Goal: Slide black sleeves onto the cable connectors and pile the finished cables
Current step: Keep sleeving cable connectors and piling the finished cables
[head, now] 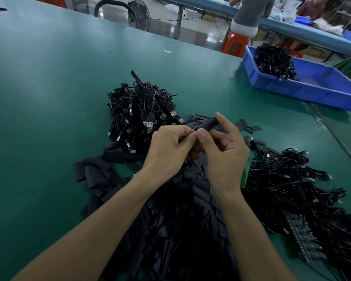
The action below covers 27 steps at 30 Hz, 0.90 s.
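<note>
Head view: both hands are seen raised over the table [49, 98], just above a heap of loose sleeves [170, 220]. A single black sleeve [209, 125] is pinched by the right hand [226, 154] between thumb and forefinger, its far end pointing up and away. Its near end is met by the left hand [168, 148], whose fingers are curled tight and pinched there. Whether a cable connector is tucked inside that grip cannot be told, as it is hidden by the knuckles. The step is judged to be the feeding of a connector into the sleeve's mouth.

Now the risks. The sleeve looks flat and soft, so its mouth may be squashed closed by the right thumb [202, 134]. The connector could then be stopped at the edge, or the sleeve buckled if it is forced. If the pinch is loosened, the sleeve could be dropped into the heap below and lost among identical pieces.

A pile of cables [142, 110] with bare metal plugs is lying just beyond the hands, and a second spread of cables [288, 185] is lying to the right. Which one is finished cannot be told, so a sleeved cable could be tossed onto the wrong one. Trailing cord could also be snagged in either tangle. A blue bin [312, 92] with more cables is set well apart at the far right
</note>
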Each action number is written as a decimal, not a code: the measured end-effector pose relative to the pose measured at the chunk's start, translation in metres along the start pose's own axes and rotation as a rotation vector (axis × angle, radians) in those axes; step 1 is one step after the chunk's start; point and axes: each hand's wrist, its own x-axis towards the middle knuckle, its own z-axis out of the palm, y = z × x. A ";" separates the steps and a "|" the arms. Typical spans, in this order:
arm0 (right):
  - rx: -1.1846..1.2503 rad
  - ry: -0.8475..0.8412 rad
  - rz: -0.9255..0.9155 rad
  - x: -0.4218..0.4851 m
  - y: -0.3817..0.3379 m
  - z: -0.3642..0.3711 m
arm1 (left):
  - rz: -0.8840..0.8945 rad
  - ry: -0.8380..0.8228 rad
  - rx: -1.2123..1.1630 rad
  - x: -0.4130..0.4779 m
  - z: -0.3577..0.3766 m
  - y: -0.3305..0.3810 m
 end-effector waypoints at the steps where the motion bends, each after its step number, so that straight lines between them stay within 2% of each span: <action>1: 0.024 -0.002 0.003 0.000 0.000 0.001 | -0.002 0.002 -0.006 0.000 0.000 0.000; 8: 0.106 -0.016 0.032 0.002 -0.002 0.006 | -0.019 0.016 -0.054 0.000 -0.001 0.001; 14: 0.098 0.027 0.040 0.012 -0.012 0.003 | 0.106 0.033 0.059 0.000 0.001 0.007; 16: 0.125 0.055 0.051 0.017 -0.018 0.000 | 0.114 -0.010 0.188 0.001 -0.003 0.007; 19: 0.235 0.103 0.090 0.024 -0.026 -0.007 | -0.016 -0.198 0.365 0.003 -0.009 0.003; 21: 0.285 0.126 0.105 0.029 -0.030 -0.011 | -0.056 -0.259 0.407 0.002 -0.012 0.003; 24: 0.258 0.135 0.096 0.038 -0.032 -0.022 | 0.020 -0.173 0.424 0.005 -0.015 0.010; 27: 0.076 0.129 0.123 0.043 -0.025 -0.040 | 0.042 -0.016 0.313 0.015 -0.018 0.026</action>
